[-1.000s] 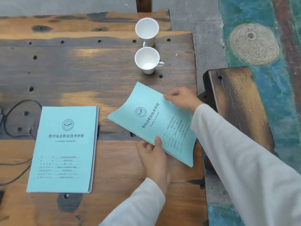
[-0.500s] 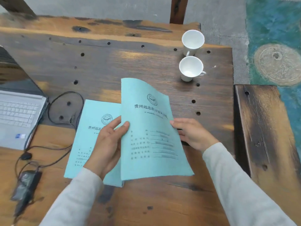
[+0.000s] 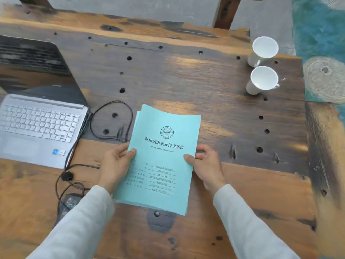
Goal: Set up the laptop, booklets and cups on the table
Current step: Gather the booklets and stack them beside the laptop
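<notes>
Blue booklets [image 3: 162, 159] stacked, gripped on both sides, mid-table [image 3: 186, 81], near edge.
L hand [image 3: 115, 165] pinches stack's 9 o'clock edge, thumb on cover, fingers under. R hand [image 3: 207, 165] does the same at 3 o'clock. Booklets: 2 counted, lower one's edge peeks out at 11 o'clock corner. Can't tell if stack lies flat. Cups: 2, white, at 2 o'clock from stack, just beside each other: far cup [image 3: 264, 47], near cup [image 3: 262, 79]; both insides look empty. Laptop [image 3: 37, 126] x1, open, at 9 o'clock. Black cable [image 3: 110, 124] loops btwn it and stack. Power brick [image 3: 70, 201] x1 at 7 o'clock.
</notes>
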Tool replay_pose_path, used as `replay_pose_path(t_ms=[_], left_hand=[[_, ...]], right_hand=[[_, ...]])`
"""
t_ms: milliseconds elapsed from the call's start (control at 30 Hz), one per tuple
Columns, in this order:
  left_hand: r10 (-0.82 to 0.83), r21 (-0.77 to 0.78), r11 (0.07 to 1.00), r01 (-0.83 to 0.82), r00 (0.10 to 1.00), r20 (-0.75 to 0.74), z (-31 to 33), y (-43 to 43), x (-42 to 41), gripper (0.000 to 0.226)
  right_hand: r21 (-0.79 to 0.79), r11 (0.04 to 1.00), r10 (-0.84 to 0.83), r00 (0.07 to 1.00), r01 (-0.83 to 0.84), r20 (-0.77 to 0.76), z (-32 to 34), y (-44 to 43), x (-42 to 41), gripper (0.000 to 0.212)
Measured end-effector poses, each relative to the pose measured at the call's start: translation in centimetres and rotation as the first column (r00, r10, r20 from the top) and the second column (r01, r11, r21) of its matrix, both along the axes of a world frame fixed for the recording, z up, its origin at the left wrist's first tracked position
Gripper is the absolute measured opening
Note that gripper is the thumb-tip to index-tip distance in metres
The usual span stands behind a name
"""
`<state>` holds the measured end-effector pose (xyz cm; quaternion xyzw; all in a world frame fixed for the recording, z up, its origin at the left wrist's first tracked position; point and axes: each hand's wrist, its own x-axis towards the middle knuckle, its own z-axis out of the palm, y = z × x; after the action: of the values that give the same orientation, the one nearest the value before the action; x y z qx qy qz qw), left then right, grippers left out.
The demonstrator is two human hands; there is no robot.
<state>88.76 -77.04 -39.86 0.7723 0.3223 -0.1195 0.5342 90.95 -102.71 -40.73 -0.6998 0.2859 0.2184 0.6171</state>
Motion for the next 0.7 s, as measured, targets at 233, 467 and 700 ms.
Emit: replay_pose_path(t_ms=[233,467,700], left_hand=[[-0.213,0.324,0.920,0.222,0.975,-0.062,-0.5,1.8,-0.6,0.013],[-0.265,0.428,0.869,0.249,0.964,-0.023,-1.2,1.6,-0.8,0.028],[-0.204,0.388,0.899,0.204,0.978,-0.043,-2.2,1.4,-1.2,0.031]], right_hand=[[-0.250,0.968,0.031,0.999,-0.023,0.025,-0.8,2.0,-1.0,0.030],[-0.382,0.923,0.086,0.994,-0.055,0.064,-0.4,2.3,-1.0,0.029],[-0.499,0.851,0.222,0.973,-0.162,0.062,-0.5,2.0,-0.9,0.031]])
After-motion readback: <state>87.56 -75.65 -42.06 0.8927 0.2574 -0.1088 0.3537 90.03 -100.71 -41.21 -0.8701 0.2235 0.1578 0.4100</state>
